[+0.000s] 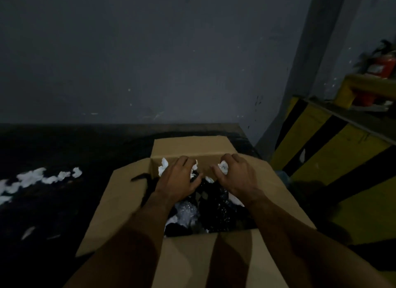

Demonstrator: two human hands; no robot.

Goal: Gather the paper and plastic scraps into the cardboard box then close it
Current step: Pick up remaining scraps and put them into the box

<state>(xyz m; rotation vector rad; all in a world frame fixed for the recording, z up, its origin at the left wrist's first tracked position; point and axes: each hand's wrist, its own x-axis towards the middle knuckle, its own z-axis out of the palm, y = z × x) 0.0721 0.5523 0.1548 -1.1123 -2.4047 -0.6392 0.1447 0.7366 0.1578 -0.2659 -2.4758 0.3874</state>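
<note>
Head view, looking down along two bare forearms. One cardboard box (pixel 192 257), mouth facing up, all four flaps open: far flap upright, left and right flaps spread outward, near flap folded towards the camera. Long axis of the opening running from the camera towards the wall, far end skewed slightly left.

Two hands, both palm-down over the far end of the box. Left hand (pixel 177 178) with fingers curled onto white scraps (pixel 164 167), paper showing on both sides of the knuckles. Right hand (pixel 237 176) with fingers bent round one white wad (pixel 223 167).

Inside the box, filling most of it: crumpled black plastic (pixel 216 208) and one patch of clear plastic (pixel 186 212), with a few white bits among them, too tangled to count.

Outside, well left of the box: one ragged row of loose white clumps (pixel 42 177), too merged for a sure count, plus two thin slivers nearer the camera.

Underneath everything, a dark surface (pixel 64 146), almost black. Behind, a grey wall (pixel 128 51), scuffed and speckled. At right, a yellow-and-black striped barrier (pixel 317 159), and above it one red fire extinguisher (pixel 383 64). Dim light throughout.
</note>
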